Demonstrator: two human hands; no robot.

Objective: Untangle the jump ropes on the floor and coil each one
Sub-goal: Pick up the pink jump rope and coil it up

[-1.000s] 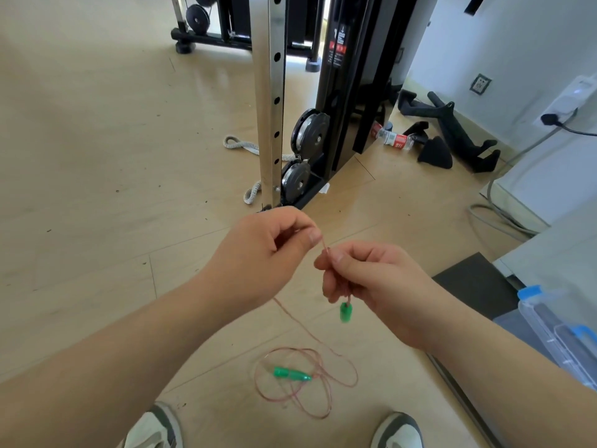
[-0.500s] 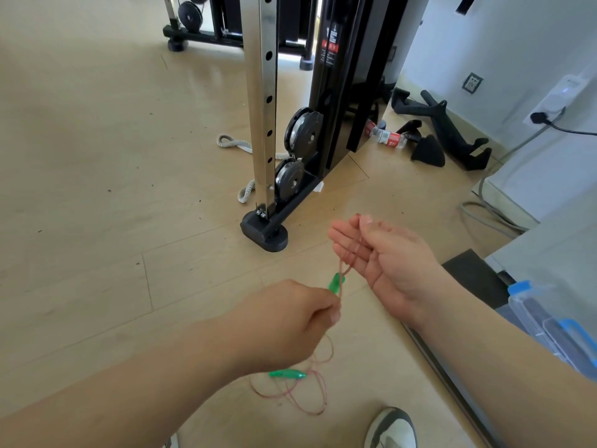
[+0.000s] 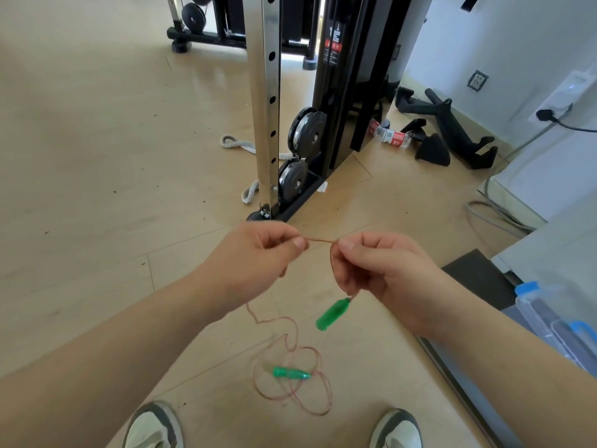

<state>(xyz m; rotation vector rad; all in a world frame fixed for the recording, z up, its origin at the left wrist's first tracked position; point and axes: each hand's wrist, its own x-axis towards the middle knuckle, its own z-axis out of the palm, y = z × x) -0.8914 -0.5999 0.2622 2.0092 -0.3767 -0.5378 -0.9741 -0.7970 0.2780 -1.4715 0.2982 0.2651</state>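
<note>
Closest to me, just ahead of my shoes (image 3: 155, 425), most of the jump rope (image 3: 292, 381) lies on the floor in a few loose, overlapping loops. One green handle (image 3: 290, 372) lies across them. From that heap a single strand climbs to my left hand (image 3: 258, 253). The other green handle (image 3: 332, 314) dangles just under my right hand (image 3: 378, 266), clear of the floor.

Both hands are closed on the cord in a thumb-and-forefinger pinch, the other fingers curled in, with a short stretch drawn between them.

I judge the cord very light, thin and limp, with some kink in it, so it is likely to snag on itself rather than slide free. The handles look like the only stiff parts with any weight. I would take hold close to the handle end, feed loops through a light pinch, and lift strands off the heap rather than tug.

Beyond my hands stands the gym machine's steel upright (image 3: 265, 92), well apart from the rope.
</note>
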